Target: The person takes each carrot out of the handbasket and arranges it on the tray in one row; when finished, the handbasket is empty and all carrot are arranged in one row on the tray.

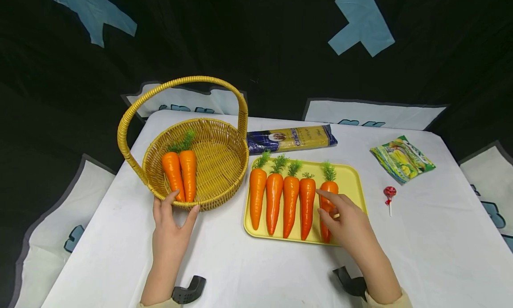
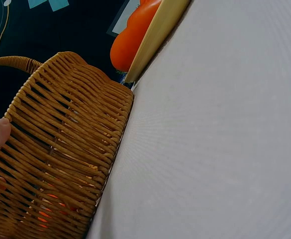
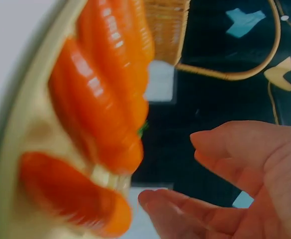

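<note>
Although the rightmost carrot (image 1: 329,187) is partly hidden by the right hand (image 1: 346,219), it lies on the yellow tray (image 1: 353,179); the thumb and fingers there are spread apart, pinching nothing. Beside it lie four more carrots (image 1: 291,205) in a row (green tops away from the person). Left of the tray, the left hand (image 1: 170,230) rests spread fingers on the near rim of a wicker basket (image 1: 236,190) holding two carrots. Beyond the tray lies a blue-and-gold packet (image 1: 296,138); rightward, a green packet (image 1: 402,159) and lollipop (image 1: 389,192).
</note>
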`<state>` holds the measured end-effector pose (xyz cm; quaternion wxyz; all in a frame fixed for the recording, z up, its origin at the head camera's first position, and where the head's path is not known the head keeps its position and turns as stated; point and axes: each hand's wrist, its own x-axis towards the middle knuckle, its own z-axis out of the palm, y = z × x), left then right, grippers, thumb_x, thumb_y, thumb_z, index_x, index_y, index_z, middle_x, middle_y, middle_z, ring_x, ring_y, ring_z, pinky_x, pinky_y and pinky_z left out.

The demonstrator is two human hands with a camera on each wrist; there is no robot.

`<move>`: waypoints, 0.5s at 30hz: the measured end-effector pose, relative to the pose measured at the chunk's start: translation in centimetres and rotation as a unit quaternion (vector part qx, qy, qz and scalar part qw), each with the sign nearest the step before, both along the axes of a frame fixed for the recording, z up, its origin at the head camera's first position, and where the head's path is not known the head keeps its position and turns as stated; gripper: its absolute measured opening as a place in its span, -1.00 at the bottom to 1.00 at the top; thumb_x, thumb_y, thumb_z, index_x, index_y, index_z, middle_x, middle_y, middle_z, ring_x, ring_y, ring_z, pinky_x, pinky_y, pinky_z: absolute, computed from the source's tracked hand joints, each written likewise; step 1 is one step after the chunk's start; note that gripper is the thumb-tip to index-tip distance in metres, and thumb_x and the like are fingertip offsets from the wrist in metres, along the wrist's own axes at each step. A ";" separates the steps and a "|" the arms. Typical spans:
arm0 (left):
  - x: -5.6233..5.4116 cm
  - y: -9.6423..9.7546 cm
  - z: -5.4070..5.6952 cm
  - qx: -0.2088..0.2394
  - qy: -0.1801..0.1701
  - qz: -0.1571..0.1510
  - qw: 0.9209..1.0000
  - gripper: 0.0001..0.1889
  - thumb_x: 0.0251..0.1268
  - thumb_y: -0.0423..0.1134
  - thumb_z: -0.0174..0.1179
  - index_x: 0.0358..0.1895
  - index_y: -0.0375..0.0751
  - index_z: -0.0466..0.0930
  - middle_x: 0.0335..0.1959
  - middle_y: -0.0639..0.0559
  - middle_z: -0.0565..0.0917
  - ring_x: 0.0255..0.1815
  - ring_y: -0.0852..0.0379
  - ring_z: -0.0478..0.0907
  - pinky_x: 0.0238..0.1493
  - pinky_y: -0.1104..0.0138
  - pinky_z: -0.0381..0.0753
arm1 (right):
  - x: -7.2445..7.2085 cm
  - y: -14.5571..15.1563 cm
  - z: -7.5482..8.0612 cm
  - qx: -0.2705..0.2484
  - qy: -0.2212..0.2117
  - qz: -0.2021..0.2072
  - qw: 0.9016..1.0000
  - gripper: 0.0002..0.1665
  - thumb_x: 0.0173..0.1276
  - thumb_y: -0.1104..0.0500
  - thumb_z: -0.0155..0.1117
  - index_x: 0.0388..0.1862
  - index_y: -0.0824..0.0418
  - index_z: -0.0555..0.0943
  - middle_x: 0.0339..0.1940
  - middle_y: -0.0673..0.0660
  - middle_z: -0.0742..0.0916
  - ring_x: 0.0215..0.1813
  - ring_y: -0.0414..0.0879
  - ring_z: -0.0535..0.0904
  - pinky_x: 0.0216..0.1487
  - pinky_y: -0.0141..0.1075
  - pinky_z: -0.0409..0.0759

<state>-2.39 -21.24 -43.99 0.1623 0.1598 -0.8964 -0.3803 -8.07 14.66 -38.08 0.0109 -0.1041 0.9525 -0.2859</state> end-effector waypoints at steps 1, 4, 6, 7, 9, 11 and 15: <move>0.0 0.0 0.0 0.000 0.000 0.000 1.000 -0.32 0.32 0.04 0.21 0.39 -0.12 0.14 0.48 -0.30 -0.07 0.12 -0.48 0.36 -0.33 -0.24 0.47 | -0.2 -0.3 0.2 -0.010 -0.002 0.005 1.000 -0.50 0.30 0.15 0.33 0.24 0.06 0.55 0.03 0.17 0.64 -0.22 -0.01 0.61 -0.34 -0.21 0.59; 0.0 0.0 -0.1 -0.001 -0.001 0.000 1.000 -0.31 0.32 0.05 0.21 0.39 -0.12 0.13 0.48 -0.31 -0.08 0.11 -0.48 0.36 -0.34 -0.23 0.47 | -0.7 -1.3 0.9 -0.040 -0.008 0.022 0.999 -0.50 0.31 0.15 0.33 0.25 0.01 0.54 0.07 0.13 0.64 -0.19 -0.03 0.60 -0.32 -0.23 0.60; 0.0 0.0 -0.1 -0.001 0.000 0.000 1.000 -0.31 0.32 0.04 0.21 0.38 -0.12 0.13 0.47 -0.31 -0.07 0.13 -0.47 0.35 -0.34 -0.23 0.47 | -1.1 -2.2 1.4 -0.053 -0.004 0.035 0.998 -0.49 0.32 0.15 0.33 0.25 -0.02 0.54 0.10 0.11 0.63 -0.17 -0.04 0.61 -0.26 -0.21 0.62; 0.0 0.0 -0.1 -0.001 0.001 0.001 1.000 -0.31 0.32 0.04 0.21 0.38 -0.12 0.13 0.47 -0.30 -0.06 0.13 -0.47 0.35 -0.33 -0.23 0.47 | -1.3 -2.7 1.7 -0.060 -0.002 0.042 0.997 -0.49 0.32 0.15 0.33 0.25 -0.02 0.54 0.10 0.11 0.63 -0.16 -0.05 0.61 -0.24 -0.20 0.62; 0.0 0.0 -0.1 -0.002 0.003 0.001 1.000 -0.32 0.32 0.04 0.22 0.38 -0.12 0.13 0.46 -0.31 -0.05 0.16 -0.47 0.33 -0.32 -0.24 0.47 | -1.8 -3.8 2.3 -0.069 0.005 0.058 0.996 -0.48 0.32 0.15 0.33 0.27 -0.04 0.53 0.14 0.09 0.62 -0.14 -0.05 0.61 -0.19 -0.17 0.63; 0.0 0.0 -0.1 -0.002 0.005 0.000 1.000 -0.32 0.32 0.03 0.22 0.38 -0.12 0.14 0.46 -0.31 -0.05 0.17 -0.46 0.32 -0.31 -0.25 0.47 | -2.2 -5.0 2.8 -0.074 0.009 0.073 0.994 -0.49 0.33 0.13 0.32 0.27 -0.06 0.52 0.15 0.06 0.61 -0.11 -0.06 0.61 -0.15 -0.18 0.63; -0.1 0.0 -0.1 -0.004 0.006 0.001 1.000 -0.32 0.32 0.03 0.23 0.37 -0.12 0.14 0.47 -0.32 -0.06 0.17 -0.47 0.32 -0.30 -0.26 0.47 | -3.2 -7.9 3.6 -0.089 0.014 0.114 0.989 -0.50 0.35 0.12 0.29 0.27 -0.09 0.52 0.15 0.00 0.60 -0.08 -0.08 0.60 -0.14 -0.21 0.62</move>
